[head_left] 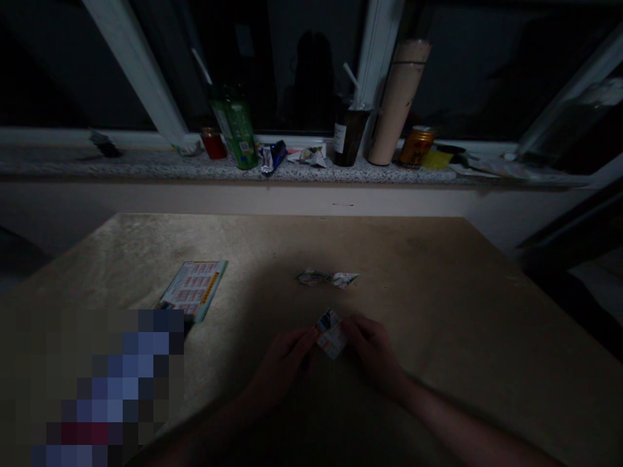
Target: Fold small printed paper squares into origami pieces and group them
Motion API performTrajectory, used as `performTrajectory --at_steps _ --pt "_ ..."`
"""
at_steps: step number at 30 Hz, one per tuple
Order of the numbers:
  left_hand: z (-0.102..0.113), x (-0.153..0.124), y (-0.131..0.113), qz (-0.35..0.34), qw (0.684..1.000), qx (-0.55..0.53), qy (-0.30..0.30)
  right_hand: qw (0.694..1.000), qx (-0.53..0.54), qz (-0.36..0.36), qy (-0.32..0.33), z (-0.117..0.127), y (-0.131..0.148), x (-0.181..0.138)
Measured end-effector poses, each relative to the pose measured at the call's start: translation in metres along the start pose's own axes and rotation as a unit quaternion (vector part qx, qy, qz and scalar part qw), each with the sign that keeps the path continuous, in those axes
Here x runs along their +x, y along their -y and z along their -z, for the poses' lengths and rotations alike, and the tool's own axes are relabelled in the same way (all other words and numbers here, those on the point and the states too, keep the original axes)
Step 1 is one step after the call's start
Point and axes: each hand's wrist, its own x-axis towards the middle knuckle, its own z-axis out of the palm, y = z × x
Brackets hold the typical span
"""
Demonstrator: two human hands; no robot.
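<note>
My left hand (285, 363) and my right hand (372, 353) meet near the front middle of a tan table (438, 292). Both pinch a small folded piece of printed paper (331, 334) between their fingertips, left hand on its left edge, right hand on its right edge. A little farther away on the table lies another folded printed paper piece (328, 279), touched by neither hand. The scene is dim, so the fold's shape is hard to read.
A printed booklet (195, 288) lies on the table's left. On the stone windowsill (121, 165) behind stand a green bottle (236, 130), a red jar (214, 143), a dark cup with straw (348, 133), a tall tumbler (396, 104) and a gold can (416, 147). A blurred patch covers the lower left.
</note>
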Motion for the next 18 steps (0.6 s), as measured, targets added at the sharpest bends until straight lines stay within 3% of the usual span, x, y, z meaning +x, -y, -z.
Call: performTrajectory --at_steps 9,18 --pt "0.0014 -0.0005 0.0008 -0.007 1.0 -0.002 -0.014 0.998 0.002 0.009 0.057 -0.0011 0.0032 -0.0036" --pt "0.0029 0.0021 0.0054 -0.034 0.996 0.019 0.08 0.991 0.015 0.022 0.131 -0.0049 0.0024 -0.0038"
